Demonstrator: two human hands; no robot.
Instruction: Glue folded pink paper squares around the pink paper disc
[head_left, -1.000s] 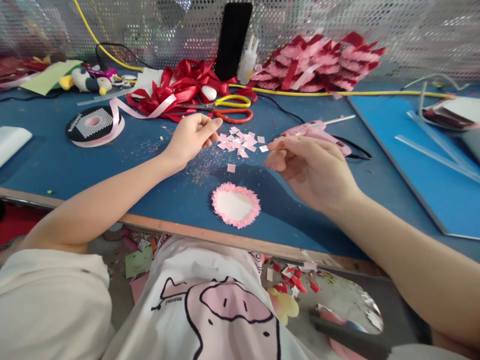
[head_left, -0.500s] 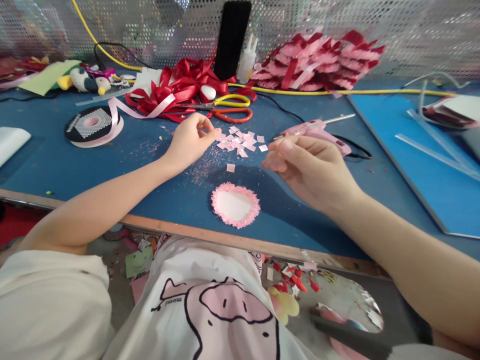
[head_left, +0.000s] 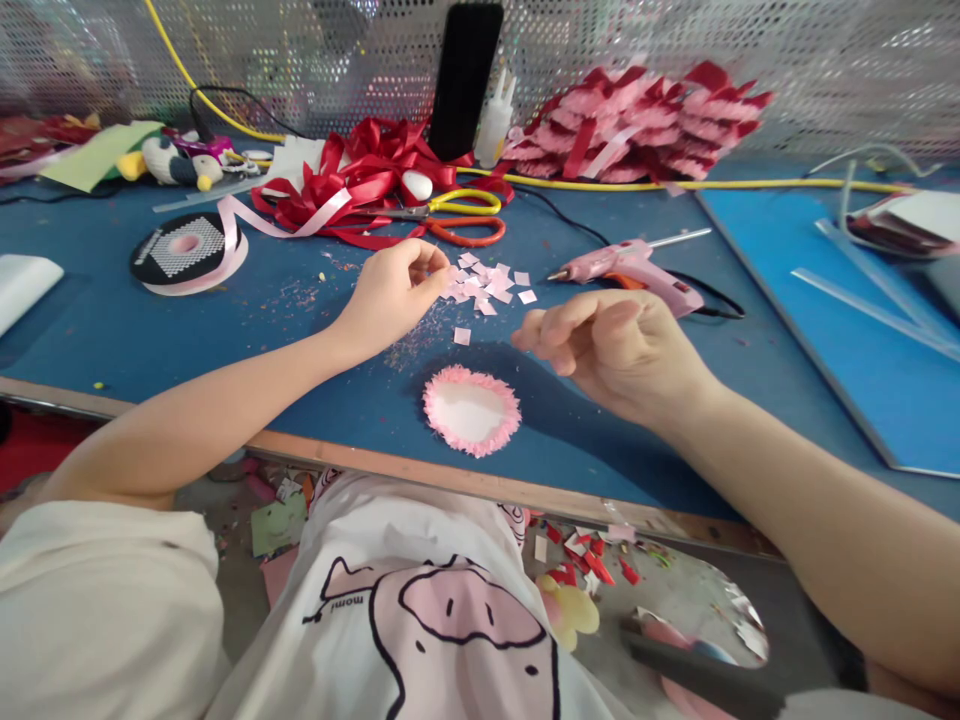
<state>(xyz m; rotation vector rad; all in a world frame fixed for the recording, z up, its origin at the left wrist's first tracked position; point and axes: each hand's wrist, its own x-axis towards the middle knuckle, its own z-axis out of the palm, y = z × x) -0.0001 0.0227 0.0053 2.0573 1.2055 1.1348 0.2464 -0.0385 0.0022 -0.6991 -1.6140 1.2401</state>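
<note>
My left hand (head_left: pixel 394 295) is at the left edge of a small pile of pale pink ribbon squares (head_left: pixel 484 284). Its thumb and index finger are pinched together, and whatever lies between them is hidden. To the right, my right hand (head_left: pixel 622 345) hovers above the table with fingers loosely curled and thumb apart, nothing visible in it. Between the hands and nearer to me lies a white oval piece (head_left: pixel 469 412) with a fringed pink border. One single pink square (head_left: pixel 462 337) lies between the pile and the oval.
A pink glue gun (head_left: pixel 637 268) rests behind my right hand. Scissors (head_left: pixel 465 218) lie by tangled red ribbon (head_left: pixel 360 180). A ribbon spool (head_left: pixel 184 252) is at left, a phone (head_left: pixel 465 80) stands at the back, and a blue board (head_left: pixel 840 300) lies at right.
My right hand has loosened from a pinch, its thumb and fingers parting, and turned slightly, uncovering the glue gun's tip. My left hand has shifted slightly right, toward the pile.
</note>
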